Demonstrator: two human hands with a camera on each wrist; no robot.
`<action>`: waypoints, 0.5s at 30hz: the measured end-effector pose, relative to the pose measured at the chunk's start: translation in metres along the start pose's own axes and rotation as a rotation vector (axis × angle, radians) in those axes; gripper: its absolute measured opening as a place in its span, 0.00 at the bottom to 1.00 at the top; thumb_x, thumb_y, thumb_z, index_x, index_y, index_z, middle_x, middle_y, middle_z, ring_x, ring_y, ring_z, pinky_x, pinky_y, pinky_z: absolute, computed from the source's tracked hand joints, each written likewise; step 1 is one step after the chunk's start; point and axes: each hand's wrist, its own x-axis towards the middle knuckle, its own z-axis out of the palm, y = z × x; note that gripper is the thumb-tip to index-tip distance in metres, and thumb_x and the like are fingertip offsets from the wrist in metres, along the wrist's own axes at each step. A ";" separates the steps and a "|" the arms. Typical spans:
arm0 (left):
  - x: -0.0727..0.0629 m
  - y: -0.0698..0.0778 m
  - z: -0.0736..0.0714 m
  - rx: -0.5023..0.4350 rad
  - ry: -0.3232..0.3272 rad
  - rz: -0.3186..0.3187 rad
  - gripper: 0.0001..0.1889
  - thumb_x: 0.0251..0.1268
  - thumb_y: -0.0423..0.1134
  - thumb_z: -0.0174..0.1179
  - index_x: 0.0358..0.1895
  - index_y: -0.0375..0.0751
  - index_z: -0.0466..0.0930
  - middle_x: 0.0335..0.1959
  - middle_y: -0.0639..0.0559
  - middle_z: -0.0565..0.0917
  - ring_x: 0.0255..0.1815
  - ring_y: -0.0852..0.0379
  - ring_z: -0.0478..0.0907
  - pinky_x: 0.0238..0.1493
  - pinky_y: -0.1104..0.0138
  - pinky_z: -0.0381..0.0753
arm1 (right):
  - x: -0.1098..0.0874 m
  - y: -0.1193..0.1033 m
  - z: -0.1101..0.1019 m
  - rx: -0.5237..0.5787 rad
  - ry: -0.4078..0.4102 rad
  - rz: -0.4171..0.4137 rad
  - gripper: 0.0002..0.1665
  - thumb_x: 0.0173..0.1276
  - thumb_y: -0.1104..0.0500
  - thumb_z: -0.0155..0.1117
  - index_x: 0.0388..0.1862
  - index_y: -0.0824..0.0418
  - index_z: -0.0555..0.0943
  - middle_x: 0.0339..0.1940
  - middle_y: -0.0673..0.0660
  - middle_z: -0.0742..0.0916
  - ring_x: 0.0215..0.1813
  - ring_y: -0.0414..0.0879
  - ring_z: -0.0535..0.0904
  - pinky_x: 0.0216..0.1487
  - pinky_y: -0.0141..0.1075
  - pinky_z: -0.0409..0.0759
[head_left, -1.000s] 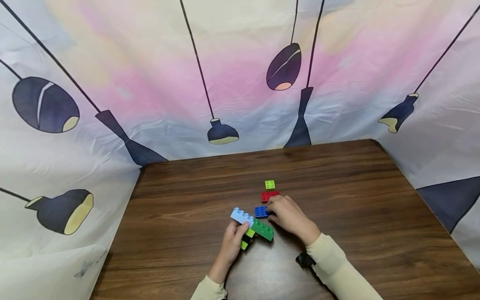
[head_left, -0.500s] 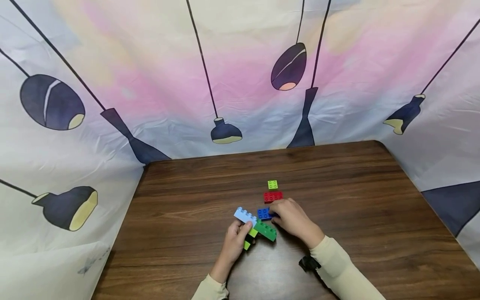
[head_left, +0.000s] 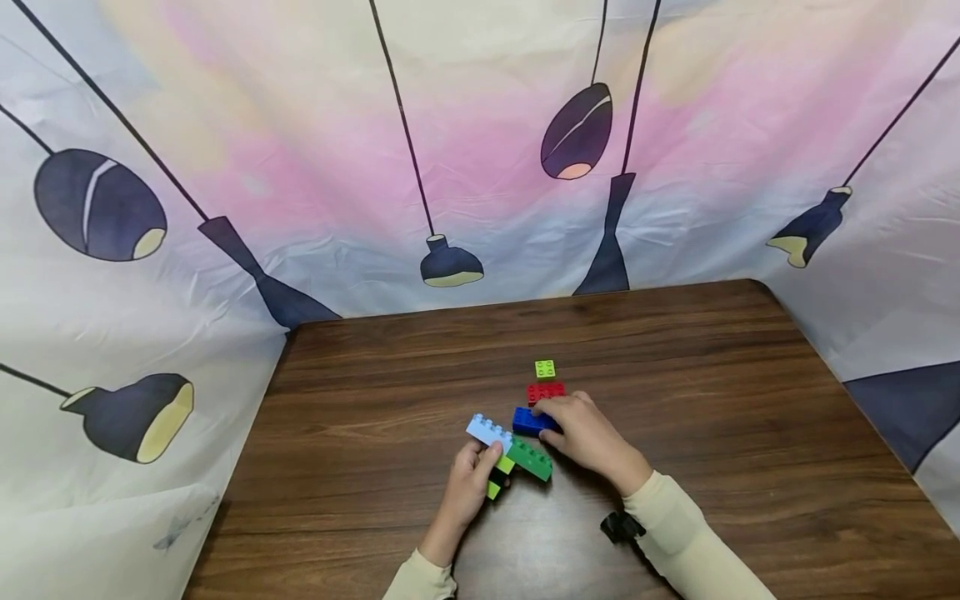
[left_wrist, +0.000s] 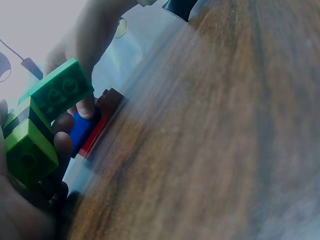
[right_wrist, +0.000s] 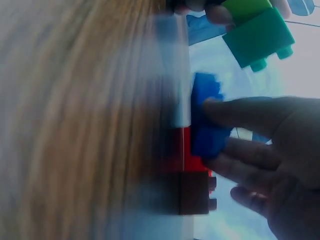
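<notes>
In the head view my left hand (head_left: 463, 487) grips a joined build of toy building bricks. A light blue brick (head_left: 489, 432) and a dark green brick (head_left: 532, 461) lie across its top, with lime and black bricks below, partly hidden by the fingers. My right hand (head_left: 594, 440) pinches a blue brick (head_left: 527, 423) between thumb and fingers, just right of the build. The right wrist view has this blue brick (right_wrist: 204, 127) tilted, close over the table. Behind it lies a red brick (head_left: 546, 392), its near side partly covered by the right hand.
A small lime brick (head_left: 544, 369) rests on the wooden table (head_left: 390, 375), beyond the red one. A cloth backdrop (head_left: 495, 192) printed with lamps hangs around the table's far and side edges. A black strap device (head_left: 622, 527) sits at the right sleeve.
The blue brick has tilted up in my right hand, now showing its side rather than its studded top. My left hand keeps its grip on the build, almost still. The head view shifted slightly.
</notes>
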 end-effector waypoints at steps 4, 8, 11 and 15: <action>0.000 0.000 0.000 0.002 0.005 -0.010 0.12 0.82 0.33 0.52 0.49 0.21 0.74 0.29 0.49 0.82 0.23 0.61 0.79 0.29 0.69 0.81 | 0.000 0.004 -0.003 0.177 0.037 -0.008 0.16 0.68 0.64 0.77 0.53 0.61 0.87 0.52 0.57 0.91 0.53 0.52 0.87 0.57 0.52 0.82; 0.000 0.000 0.000 0.000 0.000 -0.012 0.12 0.82 0.32 0.52 0.49 0.21 0.74 0.29 0.51 0.82 0.24 0.61 0.79 0.30 0.69 0.81 | 0.001 0.004 -0.006 0.382 0.057 -0.002 0.14 0.71 0.63 0.74 0.55 0.61 0.87 0.52 0.57 0.90 0.50 0.48 0.87 0.51 0.45 0.86; 0.001 -0.001 -0.001 0.000 -0.008 -0.004 0.11 0.83 0.32 0.52 0.48 0.22 0.74 0.28 0.53 0.82 0.24 0.61 0.79 0.30 0.69 0.81 | 0.002 0.002 -0.008 0.506 0.049 0.025 0.15 0.72 0.61 0.74 0.56 0.60 0.87 0.51 0.56 0.90 0.47 0.45 0.87 0.49 0.40 0.86; 0.002 -0.002 -0.001 0.002 -0.014 -0.001 0.11 0.82 0.32 0.52 0.48 0.22 0.75 0.27 0.55 0.83 0.24 0.60 0.80 0.30 0.69 0.81 | 0.002 -0.001 -0.010 0.601 0.020 0.064 0.15 0.73 0.60 0.73 0.56 0.61 0.87 0.51 0.57 0.90 0.47 0.44 0.88 0.50 0.38 0.87</action>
